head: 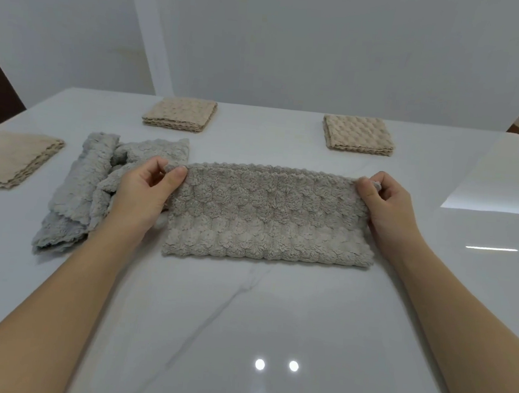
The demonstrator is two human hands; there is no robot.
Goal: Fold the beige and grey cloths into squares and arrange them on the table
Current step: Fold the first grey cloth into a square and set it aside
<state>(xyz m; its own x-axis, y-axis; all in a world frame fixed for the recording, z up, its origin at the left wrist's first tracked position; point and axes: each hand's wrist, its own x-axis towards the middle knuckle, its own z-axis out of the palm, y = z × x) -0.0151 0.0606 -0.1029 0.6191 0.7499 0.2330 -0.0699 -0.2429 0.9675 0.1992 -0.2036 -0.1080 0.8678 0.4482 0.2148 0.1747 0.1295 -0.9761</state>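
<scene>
At frame centre a grey cloth (270, 216) lies folded into a long strip on the table (240, 321). The left hand (144, 191) pinches its upper left corner, the right hand (387, 205) its upper right. Left of it sits a grey heap (81, 185); three beige squares (180, 114) lie farther up.

On the table (272, 308) a strip of cloth (270, 216) lies crosswise in the middle, a loose heap of cloths (78, 185) just beside its left end, a folded square (8, 159) further left at the edge, and behind, well apart, a back-left square (180, 114) and a back-right square (357, 134).
</scene>
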